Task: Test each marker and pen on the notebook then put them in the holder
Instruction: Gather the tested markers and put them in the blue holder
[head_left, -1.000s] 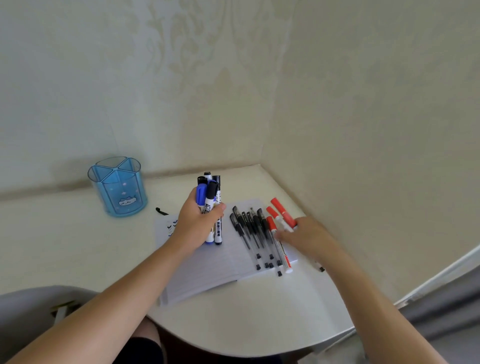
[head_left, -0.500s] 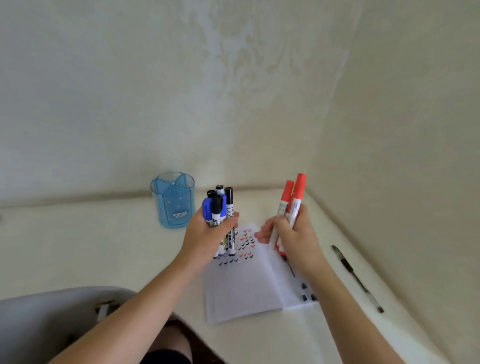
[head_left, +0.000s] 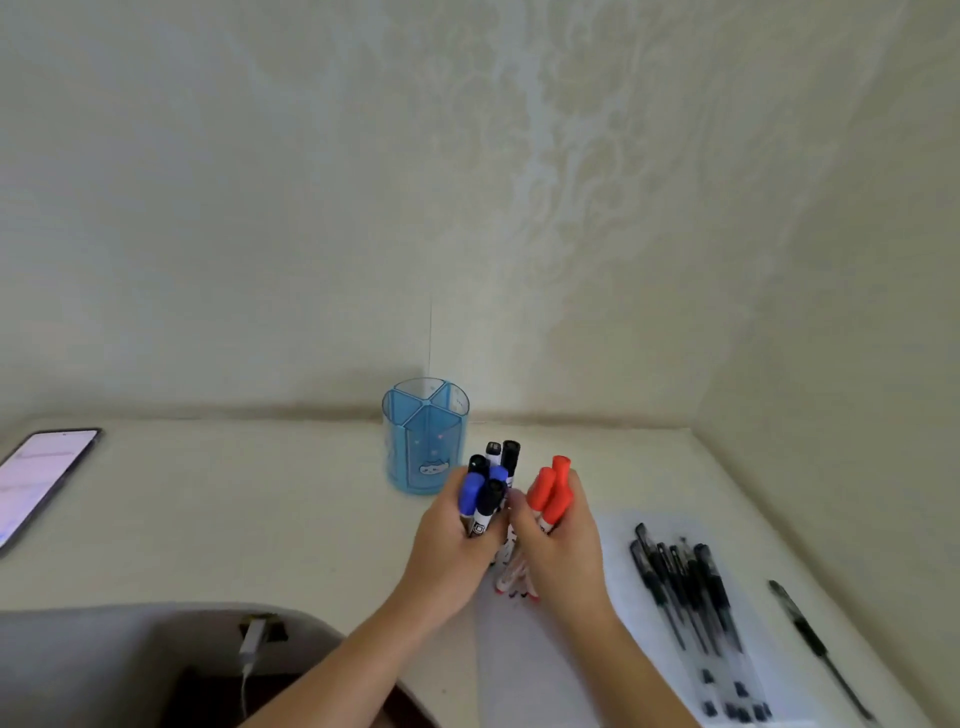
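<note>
The fingers of my left hand (head_left: 457, 540) are curled round a bundle of black and blue markers (head_left: 488, 483), held upright with the caps up. The fingers of my right hand (head_left: 563, 551) are wrapped round two red markers (head_left: 550, 491), also caps up. The two hands are knuckle to knuckle, so the bundles stand just beside each other. One black-capped marker shows a square printed mark on its white barrel, but I cannot read it.

Under both hands lies the open notebook (head_left: 535, 675), with small red and black marks on the page just below my right hand. On the notebook's right half a row of black pens (head_left: 691, 597) lies side by side. One more black pen (head_left: 815, 644) lies apart on the table (head_left: 260, 519), near its right edge.

The blue holder (head_left: 426, 436) stands upright at the table's far edge against the wall, just beyond my left hand. Its compartments are open at the top and a small cat face is printed low on its front.

At the table's left edge a phone (head_left: 41, 478) lies with its screen lit, the text too blurred to read. A white cable (head_left: 249, 649) hangs below the near edge.
</note>
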